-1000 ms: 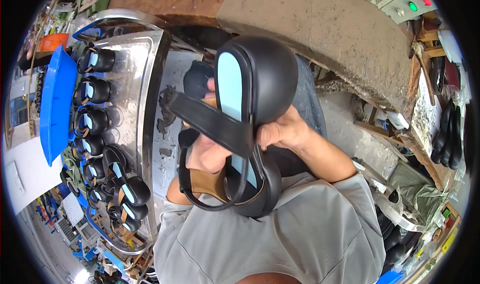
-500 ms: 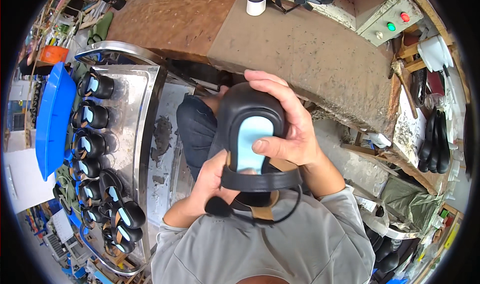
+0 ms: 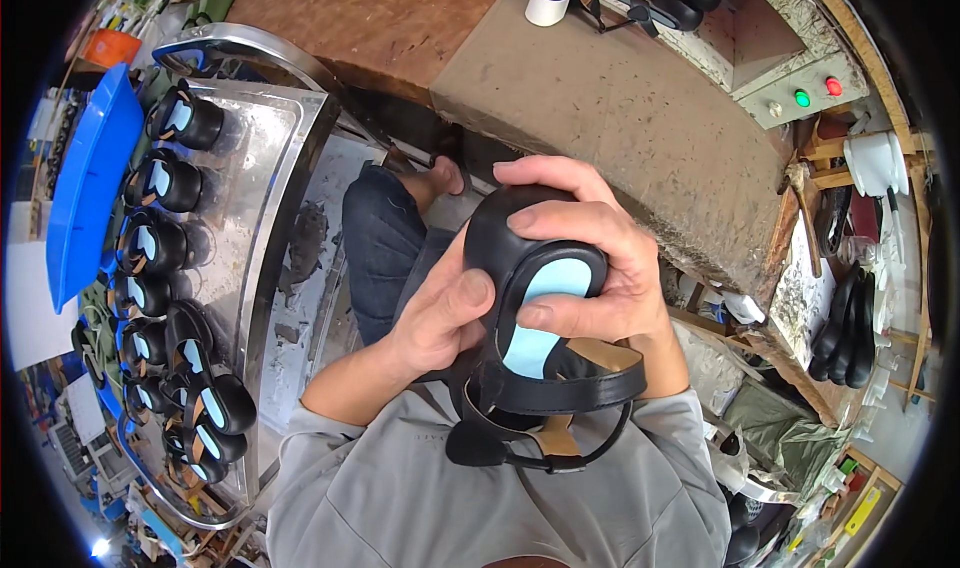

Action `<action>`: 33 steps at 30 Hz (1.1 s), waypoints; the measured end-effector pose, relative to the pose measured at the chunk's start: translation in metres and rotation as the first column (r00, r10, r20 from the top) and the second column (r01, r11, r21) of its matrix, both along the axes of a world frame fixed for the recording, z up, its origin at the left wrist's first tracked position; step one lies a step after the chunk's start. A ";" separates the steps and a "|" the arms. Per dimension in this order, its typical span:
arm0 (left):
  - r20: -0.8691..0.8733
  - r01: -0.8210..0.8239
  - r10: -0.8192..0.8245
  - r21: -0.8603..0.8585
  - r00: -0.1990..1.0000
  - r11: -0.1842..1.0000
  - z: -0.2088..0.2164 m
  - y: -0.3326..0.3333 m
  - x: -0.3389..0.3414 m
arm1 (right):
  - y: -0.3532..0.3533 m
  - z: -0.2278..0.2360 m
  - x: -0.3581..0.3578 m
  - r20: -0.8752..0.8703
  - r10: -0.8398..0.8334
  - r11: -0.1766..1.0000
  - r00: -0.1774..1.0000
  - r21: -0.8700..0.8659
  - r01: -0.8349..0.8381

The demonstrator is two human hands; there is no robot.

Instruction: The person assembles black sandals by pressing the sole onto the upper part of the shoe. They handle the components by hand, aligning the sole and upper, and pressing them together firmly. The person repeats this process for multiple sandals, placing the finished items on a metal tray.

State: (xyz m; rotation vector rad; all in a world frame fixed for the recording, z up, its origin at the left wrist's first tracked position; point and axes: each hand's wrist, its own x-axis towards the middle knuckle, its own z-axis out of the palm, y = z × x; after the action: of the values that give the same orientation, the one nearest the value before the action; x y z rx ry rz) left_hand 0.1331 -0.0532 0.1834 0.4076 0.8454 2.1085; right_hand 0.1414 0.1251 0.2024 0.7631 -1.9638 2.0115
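Above my lap I hold a black strapped sandal [image 3: 497, 230] with a light blue pad [image 3: 563, 278] on its footbed. My right hand [image 3: 610, 268] wraps the rounded end from the right, fingers over the black surface and thumb pressed on the pad. On the left side my left hand [image 3: 440, 308] grips it, thumb along the black edge, its other fingers mostly hidden behind. A wide black strap [image 3: 570, 393] with a tan lining arches over the near part. Below that, a thin black loop ends in a rounded dark tip [image 3: 475, 446].
At left a metal-topped cart [image 3: 245, 133] carries several similar black sandals [image 3: 190, 123] beside a blue tray [image 3: 92, 183]. A brown workbench [image 3: 600, 98] spans the far side, holding a white spool [image 3: 546, 6] and black shoes. Right of it hang dark shoe forms [image 3: 848, 328].
The sandal has tilted, its rounded end leaning right. My left hand has moved up from the strap to the side, and my right fingers have shifted over the rounded end. The view has turned slightly.
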 end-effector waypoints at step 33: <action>-0.716 -0.408 0.102 -0.269 0.691 0.873 -0.006 -0.049 -0.025 | -0.047 -0.071 0.085 0.515 0.287 0.909 0.807 -0.412 -0.061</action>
State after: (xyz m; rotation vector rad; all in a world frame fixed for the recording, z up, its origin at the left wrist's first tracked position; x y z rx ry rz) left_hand 0.1084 -0.1024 0.1777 0.9135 1.8493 1.9395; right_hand 0.2260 0.0785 0.1319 0.2702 -1.6923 2.8835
